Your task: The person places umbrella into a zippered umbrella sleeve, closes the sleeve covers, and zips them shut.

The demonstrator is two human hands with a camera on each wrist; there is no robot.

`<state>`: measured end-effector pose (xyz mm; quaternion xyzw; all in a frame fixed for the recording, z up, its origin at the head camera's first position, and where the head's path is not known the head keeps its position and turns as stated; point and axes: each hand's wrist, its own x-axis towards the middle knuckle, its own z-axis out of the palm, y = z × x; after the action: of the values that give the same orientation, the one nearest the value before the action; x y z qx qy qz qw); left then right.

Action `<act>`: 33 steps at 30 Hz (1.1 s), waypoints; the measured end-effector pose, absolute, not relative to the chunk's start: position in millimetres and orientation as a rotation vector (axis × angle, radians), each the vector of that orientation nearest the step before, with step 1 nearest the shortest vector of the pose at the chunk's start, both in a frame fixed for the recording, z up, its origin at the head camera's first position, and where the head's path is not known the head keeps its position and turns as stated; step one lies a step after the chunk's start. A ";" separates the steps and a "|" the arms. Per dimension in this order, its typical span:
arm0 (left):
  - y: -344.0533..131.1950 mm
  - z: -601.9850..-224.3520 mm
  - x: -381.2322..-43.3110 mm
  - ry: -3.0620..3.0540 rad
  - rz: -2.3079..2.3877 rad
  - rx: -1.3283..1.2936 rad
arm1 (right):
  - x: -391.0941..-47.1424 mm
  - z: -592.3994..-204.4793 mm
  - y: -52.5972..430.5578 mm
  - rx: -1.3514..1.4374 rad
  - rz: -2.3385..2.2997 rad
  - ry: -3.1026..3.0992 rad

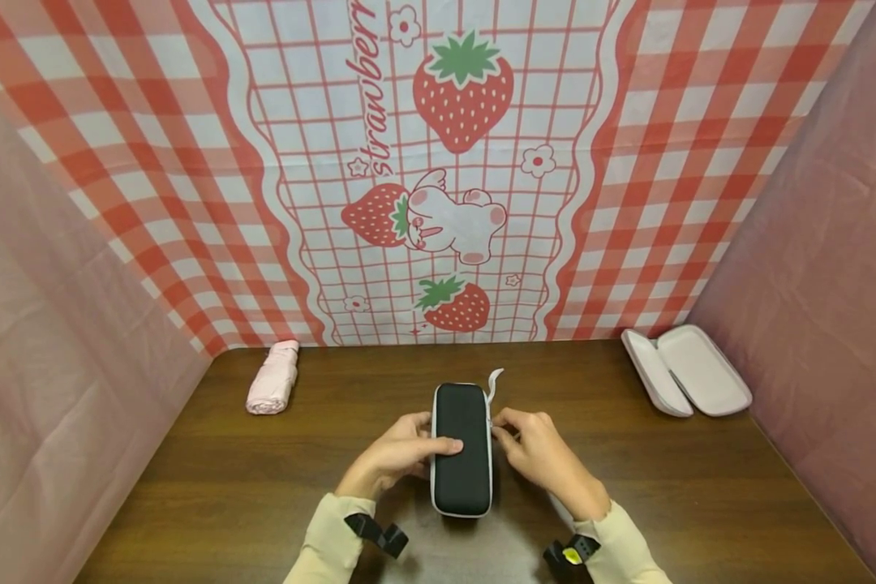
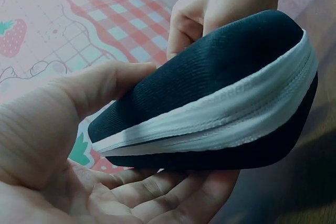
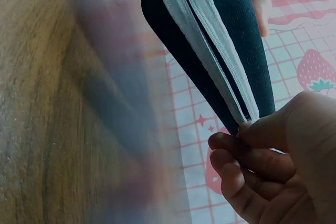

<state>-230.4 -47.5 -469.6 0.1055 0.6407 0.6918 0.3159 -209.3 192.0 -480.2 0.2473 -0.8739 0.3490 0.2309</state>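
Note:
A black zippered case [image 1: 463, 454] with white zipper trim is held over the middle of the table's front half. My left hand [image 1: 397, 450] grips its left side, thumb laid across the top; in the left wrist view the fingers [image 2: 173, 192] support it from below. On the right side, my right hand [image 1: 536, 450] pinches the zipper pull between thumb and forefinger. The right wrist view shows a dark slit along the zipper [image 3: 220, 59], leading to the pinching fingertips, which hide the pull. A white strap [image 1: 493, 381] sticks up at the case's far right corner.
At the back left of the wooden table [image 1: 321, 405] lies a rolled pale pink cloth [image 1: 273, 378]. An opened pale case [image 1: 703, 369] sits at the back right. Strawberry-print fabric [image 1: 438, 227] hangs behind the table, and pinkish fabric walls [image 1: 810, 284] flank it.

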 end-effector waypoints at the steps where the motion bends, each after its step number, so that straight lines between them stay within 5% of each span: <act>1: -47.5 -469.9 -230.3 1.690 1.822 0.274 | -209.5 -480.7 192.1 0.688 0.947 -2.394; 33: -54.4 -468.6 -231.6 1.710 1.854 0.287 | -210.7 -480.8 192.1 0.823 0.973 -2.336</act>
<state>-231.6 -54.4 -468.6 0.1080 0.6432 0.6973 0.2971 -210.7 192.1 -480.8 0.3003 -0.8527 0.3551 0.2379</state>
